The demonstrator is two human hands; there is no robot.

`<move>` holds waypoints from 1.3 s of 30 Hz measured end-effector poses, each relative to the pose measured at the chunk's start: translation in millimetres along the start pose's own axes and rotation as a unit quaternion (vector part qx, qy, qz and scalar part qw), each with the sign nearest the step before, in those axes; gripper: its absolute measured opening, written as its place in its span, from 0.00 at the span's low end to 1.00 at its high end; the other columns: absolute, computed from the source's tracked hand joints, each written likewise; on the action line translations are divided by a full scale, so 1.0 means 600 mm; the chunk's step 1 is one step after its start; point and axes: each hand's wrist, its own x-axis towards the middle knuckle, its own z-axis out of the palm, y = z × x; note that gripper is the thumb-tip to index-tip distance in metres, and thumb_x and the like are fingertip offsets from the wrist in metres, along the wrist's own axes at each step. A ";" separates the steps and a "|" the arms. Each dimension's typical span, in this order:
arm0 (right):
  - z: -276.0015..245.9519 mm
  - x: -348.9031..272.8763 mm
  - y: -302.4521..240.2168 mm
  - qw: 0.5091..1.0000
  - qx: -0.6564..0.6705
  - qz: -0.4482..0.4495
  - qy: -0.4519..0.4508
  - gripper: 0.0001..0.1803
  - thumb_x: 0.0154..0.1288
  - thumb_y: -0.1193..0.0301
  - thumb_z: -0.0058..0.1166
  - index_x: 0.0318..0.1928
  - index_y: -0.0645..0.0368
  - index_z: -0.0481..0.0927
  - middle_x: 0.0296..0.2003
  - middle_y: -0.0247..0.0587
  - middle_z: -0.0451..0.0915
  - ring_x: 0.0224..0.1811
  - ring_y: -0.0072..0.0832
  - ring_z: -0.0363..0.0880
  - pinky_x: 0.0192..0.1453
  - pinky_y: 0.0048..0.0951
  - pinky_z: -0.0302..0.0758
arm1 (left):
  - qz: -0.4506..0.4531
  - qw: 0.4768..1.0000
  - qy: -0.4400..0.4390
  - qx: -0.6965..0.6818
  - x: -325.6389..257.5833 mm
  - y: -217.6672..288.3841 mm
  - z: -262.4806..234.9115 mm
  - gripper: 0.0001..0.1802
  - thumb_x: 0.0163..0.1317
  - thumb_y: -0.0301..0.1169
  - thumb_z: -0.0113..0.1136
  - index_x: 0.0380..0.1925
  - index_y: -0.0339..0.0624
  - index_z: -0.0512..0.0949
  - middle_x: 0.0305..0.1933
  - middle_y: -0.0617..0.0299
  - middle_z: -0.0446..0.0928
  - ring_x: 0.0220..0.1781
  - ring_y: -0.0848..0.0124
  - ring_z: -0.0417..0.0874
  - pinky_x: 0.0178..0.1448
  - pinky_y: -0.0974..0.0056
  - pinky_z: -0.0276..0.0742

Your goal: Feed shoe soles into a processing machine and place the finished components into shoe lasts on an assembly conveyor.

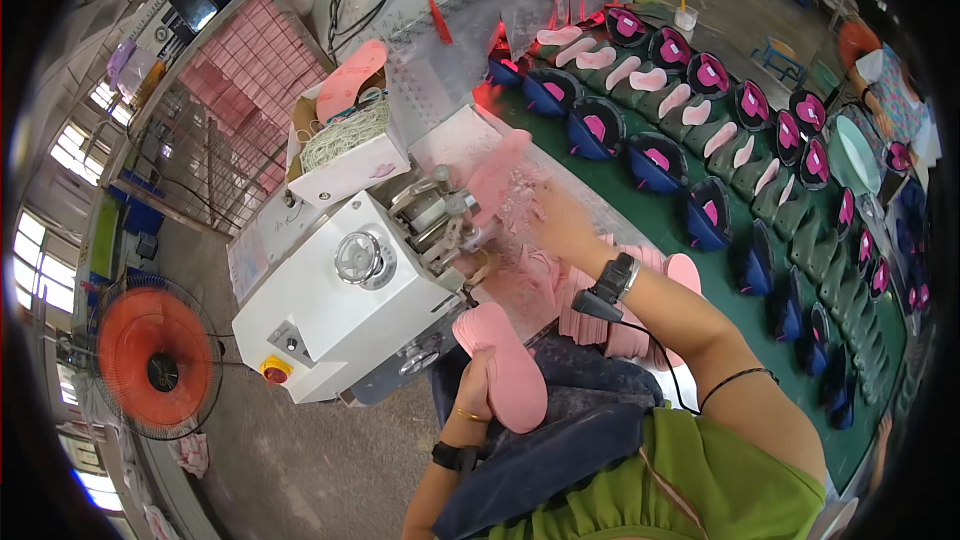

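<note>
My left hand [478, 386] is closed around the edge of a stack of pink insoles [510, 372] and holds it low, in front of the white machine [345, 290]. A long pink insole [498, 175] sits at the machine's metal rollers [440, 215], its far end on the worktable. My right hand [562, 225] reaches over the table just right of that insole, fingers stretched out among pink trimmings [530, 275]; no object shows in it. Beside my right wrist lie stacked pink insoles [598, 318], partly hidden by the forearm.
An open white box [345, 162] of string, with a pink insole on top, stands behind the machine. At the right, a green conveyor [640, 205] carries several blue and black shoe uppers and pale insoles. An orange fan [160, 360] stands at left; another person [885, 90] is far right.
</note>
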 end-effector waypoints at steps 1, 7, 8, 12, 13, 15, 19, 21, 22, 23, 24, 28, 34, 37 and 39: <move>-0.007 0.010 0.001 0.999 -0.013 -0.026 0.020 0.22 0.62 0.60 0.59 0.48 0.64 0.76 0.40 0.54 0.80 0.40 0.47 0.80 0.43 0.41 0.74 | -0.001 1.000 0.000 0.001 0.000 -0.003 -0.003 0.27 0.71 0.42 0.41 0.55 0.27 0.71 0.52 0.44 0.79 0.52 0.56 0.82 0.58 0.56 0.78; 0.066 0.040 -0.013 0.980 0.101 0.140 -0.095 0.23 0.59 0.55 0.58 0.42 0.64 0.81 0.36 0.58 0.81 0.41 0.49 0.80 0.45 0.42 0.75 | 0.028 0.994 0.083 0.060 -0.006 -0.021 -0.023 0.23 0.70 0.40 0.49 0.54 0.30 0.72 0.51 0.51 0.79 0.51 0.63 0.82 0.54 0.61 0.79; 0.084 0.048 -0.017 0.971 0.128 0.183 -0.089 0.24 0.59 0.54 0.58 0.42 0.64 0.81 0.36 0.58 0.81 0.41 0.49 0.81 0.43 0.41 0.75 | 0.025 0.994 0.093 0.046 -0.017 -0.016 -0.017 0.22 0.70 0.39 0.51 0.53 0.32 0.73 0.50 0.54 0.79 0.50 0.65 0.82 0.53 0.63 0.79; 0.144 0.102 -0.006 0.945 0.240 0.220 -0.015 0.23 0.58 0.56 0.58 0.42 0.64 0.81 0.35 0.58 0.82 0.37 0.48 0.82 0.40 0.42 0.76 | 0.036 0.993 0.104 0.030 -0.038 -0.005 0.004 0.20 0.70 0.40 0.53 0.53 0.35 0.74 0.48 0.59 0.80 0.49 0.67 0.82 0.54 0.62 0.79; 0.135 0.109 -0.007 0.942 0.250 0.225 0.005 0.21 0.60 0.57 0.57 0.42 0.64 0.81 0.33 0.55 0.82 0.34 0.45 0.82 0.39 0.41 0.76 | 0.032 0.994 0.102 0.036 -0.039 -0.004 0.011 0.20 0.70 0.40 0.53 0.53 0.35 0.74 0.48 0.59 0.80 0.49 0.67 0.82 0.54 0.62 0.79; 0.105 0.111 0.023 0.937 0.252 0.238 0.042 0.19 0.62 0.59 0.57 0.43 0.64 0.81 0.31 0.51 0.82 0.32 0.42 0.83 0.38 0.39 0.77 | 0.017 0.994 0.102 0.039 -0.029 -0.002 0.032 0.18 0.69 0.39 0.53 0.51 0.37 0.74 0.46 0.60 0.80 0.48 0.65 0.81 0.53 0.61 0.79; -0.033 0.067 0.089 0.860 0.439 0.234 0.114 0.12 0.68 0.67 0.53 0.41 0.63 0.80 0.26 0.37 0.79 0.24 0.26 0.79 0.26 0.28 0.76 | -0.026 1.000 -0.013 -0.007 0.032 -0.032 -0.046 0.10 0.64 0.31 0.50 0.40 0.40 0.77 0.40 0.59 0.80 0.38 0.67 0.82 0.40 0.63 0.79; -0.128 0.017 0.142 0.863 0.405 0.265 0.143 0.13 0.69 0.64 0.52 0.41 0.64 0.74 0.25 0.40 0.77 0.18 0.29 0.78 0.20 0.29 0.76 | 0.070 0.973 -0.078 0.206 0.047 -0.038 -0.074 0.13 0.65 0.34 0.50 0.43 0.38 0.76 0.43 0.56 0.80 0.44 0.62 0.82 0.47 0.58 0.80; -0.178 -0.017 0.189 0.864 0.374 0.270 0.204 0.14 0.70 0.63 0.51 0.41 0.64 0.73 0.25 0.43 0.77 0.17 0.31 0.79 0.20 0.31 0.76 | 0.081 0.985 -0.001 0.153 0.026 -0.033 -0.004 0.10 0.49 0.31 0.62 0.29 0.37 0.82 0.35 0.55 0.84 0.39 0.58 0.84 0.43 0.58 0.78; -0.218 -0.050 0.232 0.862 0.345 0.268 0.256 0.14 0.70 0.63 0.49 0.41 0.64 0.71 0.26 0.46 0.77 0.16 0.33 0.79 0.20 0.32 0.77 | 0.079 0.982 -0.038 0.165 0.022 -0.027 0.000 0.11 0.57 0.32 0.59 0.34 0.35 0.81 0.39 0.53 0.83 0.41 0.58 0.84 0.46 0.56 0.79; -0.262 -0.088 0.286 0.856 0.288 0.291 0.316 0.14 0.71 0.64 0.46 0.44 0.64 0.69 0.29 0.52 0.78 0.18 0.38 0.81 0.21 0.37 0.79 | -0.029 0.998 0.008 0.047 0.014 -0.009 0.035 0.15 0.65 0.34 0.51 0.41 0.33 0.78 0.44 0.51 0.81 0.45 0.57 0.83 0.51 0.54 0.79; -0.459 -0.259 0.435 0.818 0.105 0.415 0.386 0.17 0.64 0.74 0.48 0.49 0.67 0.61 0.31 0.59 0.80 0.24 0.45 0.84 0.23 0.43 0.81 | -0.041 0.994 -0.054 0.091 0.051 -0.012 0.014 0.20 0.66 0.38 0.48 0.48 0.31 0.74 0.49 0.50 0.79 0.52 0.55 0.80 0.56 0.52 0.77; -0.572 -0.413 0.668 0.802 0.033 0.464 0.375 0.24 0.51 0.76 0.53 0.53 0.63 0.77 0.37 0.53 0.83 0.36 0.39 0.83 0.42 0.37 0.78 | -0.045 0.995 -0.033 0.086 0.051 -0.015 0.064 0.24 0.61 0.39 0.49 0.53 0.32 0.71 0.50 0.49 0.78 0.52 0.53 0.81 0.58 0.49 0.78; -0.548 -0.403 0.699 0.822 -0.099 0.350 0.439 0.26 0.50 0.77 0.54 0.55 0.63 0.78 0.37 0.50 0.84 0.37 0.38 0.84 0.44 0.35 0.79 | -0.060 0.993 -0.049 0.089 0.068 -0.025 0.054 0.24 0.62 0.37 0.49 0.53 0.32 0.71 0.51 0.48 0.78 0.54 0.52 0.80 0.59 0.48 0.77; -0.447 -0.295 0.614 0.814 -0.140 0.269 0.495 0.22 0.50 0.75 0.53 0.48 0.68 0.79 0.40 0.59 0.81 0.47 0.51 0.80 0.58 0.41 0.74 | -0.035 0.993 -0.038 0.102 0.044 -0.029 0.055 0.24 0.62 0.36 0.50 0.54 0.32 0.70 0.52 0.47 0.77 0.54 0.51 0.80 0.59 0.48 0.77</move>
